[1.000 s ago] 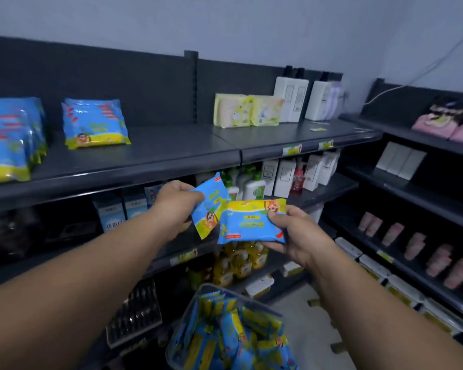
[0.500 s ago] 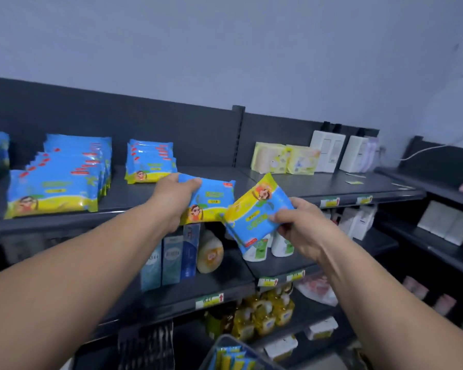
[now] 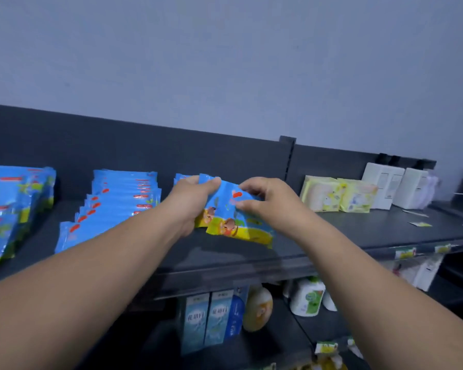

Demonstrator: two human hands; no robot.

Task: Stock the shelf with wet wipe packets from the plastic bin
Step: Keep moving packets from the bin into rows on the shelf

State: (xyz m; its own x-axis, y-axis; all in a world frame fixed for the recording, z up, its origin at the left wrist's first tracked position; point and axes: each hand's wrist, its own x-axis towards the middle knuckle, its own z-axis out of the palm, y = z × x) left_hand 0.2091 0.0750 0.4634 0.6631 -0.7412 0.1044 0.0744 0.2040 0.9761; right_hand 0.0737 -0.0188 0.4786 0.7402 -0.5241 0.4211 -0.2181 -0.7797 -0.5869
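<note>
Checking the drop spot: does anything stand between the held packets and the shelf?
Nothing visible does. The left hand and right hand hold the packets right at the shelf, whose surface beside them is bare; a stack lies apart to the left.

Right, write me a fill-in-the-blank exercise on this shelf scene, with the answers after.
1. The left hand and right hand grip wet wipe packets that are mainly ____ with a yellow band.
2. The stacks of packets already shelved lie to the ____ of both hands.
3. The pale yellow packs stand on the top shelf next to white ____.
Missing words: blue; left; boxes.
</note>
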